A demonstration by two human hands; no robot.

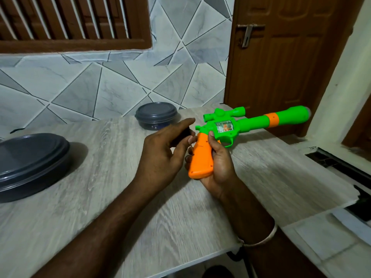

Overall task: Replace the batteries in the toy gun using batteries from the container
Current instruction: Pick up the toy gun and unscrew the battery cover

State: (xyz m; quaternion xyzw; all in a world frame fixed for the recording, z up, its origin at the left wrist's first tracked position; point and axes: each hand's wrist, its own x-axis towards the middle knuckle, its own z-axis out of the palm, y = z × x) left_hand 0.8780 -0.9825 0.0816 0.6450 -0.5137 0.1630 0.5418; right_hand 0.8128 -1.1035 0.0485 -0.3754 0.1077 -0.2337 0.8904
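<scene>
A green toy gun [249, 123] with an orange grip and an orange band on its barrel is held above the table, barrel pointing right and away. My right hand [218, 163] is wrapped around the orange grip from below. My left hand [166, 151] grips a small screwdriver with a black handle [181, 138], whose thin metal tip touches the left side of the grip. A round dark lidded container [155, 117] stands at the table's far edge, behind my left hand, with its lid on.
A larger dark lidded container [30, 167] sits at the left of the wood-grain table [100, 197]. A tiled wall is behind, a brown door at the back right. The table's right edge drops to a tiled floor.
</scene>
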